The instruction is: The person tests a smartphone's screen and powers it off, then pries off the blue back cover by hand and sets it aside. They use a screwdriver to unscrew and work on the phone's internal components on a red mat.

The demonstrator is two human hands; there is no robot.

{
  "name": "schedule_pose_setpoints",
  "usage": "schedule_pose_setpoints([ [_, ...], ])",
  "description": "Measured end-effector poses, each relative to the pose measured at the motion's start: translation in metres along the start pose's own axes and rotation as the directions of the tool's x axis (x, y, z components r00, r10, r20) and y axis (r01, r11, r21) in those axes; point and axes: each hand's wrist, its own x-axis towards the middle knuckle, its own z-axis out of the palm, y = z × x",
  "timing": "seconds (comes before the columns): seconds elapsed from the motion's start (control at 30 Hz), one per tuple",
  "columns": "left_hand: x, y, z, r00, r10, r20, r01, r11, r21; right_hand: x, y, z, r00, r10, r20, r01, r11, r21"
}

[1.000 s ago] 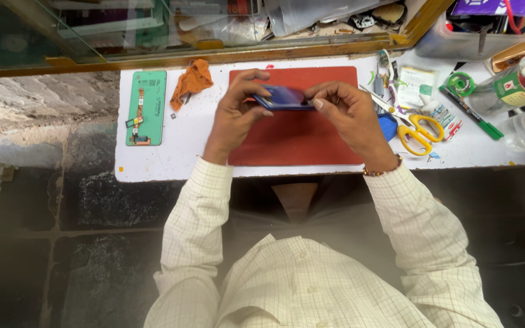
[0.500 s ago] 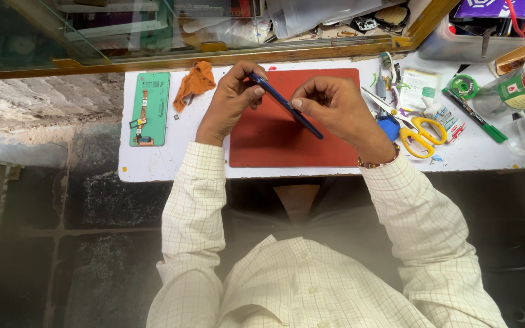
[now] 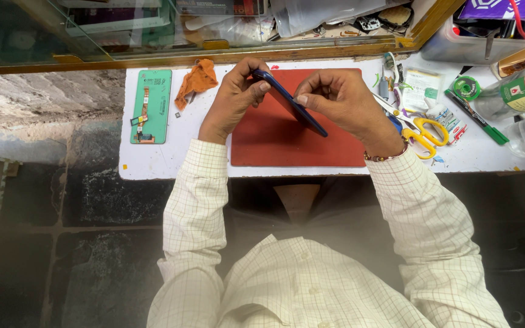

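Blue phone (image 3: 288, 101) tilted edge-up, gripped by left hand (image 3: 233, 97) and right hand (image 3: 343, 100).

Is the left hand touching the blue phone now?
Touching. The head view shows the left hand with its fingertips wrapped on the upper end of the blue phone, which is tilted above the red mat; no gap shows.

Phone repair bench: opened phone frame (image 3: 150, 105); scissors (image 3: 422, 132); glass display counter (image 3: 92, 30).
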Motion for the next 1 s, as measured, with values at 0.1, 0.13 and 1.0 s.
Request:
schedule_pose_setpoints([
  [0.1, 0.0, 0.0, 0.0, 1.0, -0.007, -0.002, 0.007, 1.0, 0.001, 0.001, -0.001, 0.002, 1.0, -0.012, -0.009, 0.011, 0.998, -0.055],
  [0.13, 0.0, 0.0, 0.0, 1.0, -0.005, 0.002, 0.005, 1.0, -0.003, 0.001, -0.002, 0.003, 1.0, -0.015, -0.015, 0.014, 0.997, -0.074],
  [1.0, -0.004, -0.001, 0.0, 1.0, -0.004, 0.001, 0.004, 1.0, 0.009, 0.003, 0.007, 0.015, 0.995, -0.044, -0.095, 0.033, 0.993, -0.116],
])
